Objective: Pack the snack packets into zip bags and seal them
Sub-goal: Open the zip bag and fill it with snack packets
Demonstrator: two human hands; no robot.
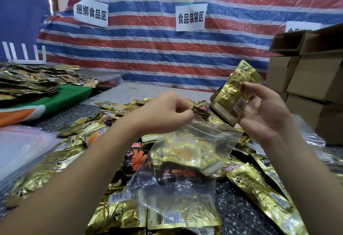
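Observation:
My left hand [163, 114] pinches the top edge of a clear zip bag [187, 153], which hangs over the heap with gold packets showing through it. My right hand [265, 112] grips a small stack of gold snack packets [232, 95], held upright just right of and above the bag's mouth. A heap of loose gold and black snack packets [259, 184] covers the speckled table [235, 212] beneath both hands.
A pile of empty clear zip bags [22, 145] lies at the left. More packets [31, 80] are spread on a green cloth [72, 93] at far left. Stacked cardboard boxes [311, 75] stand at the right. A striped tarp [167, 49] with paper signs hangs behind.

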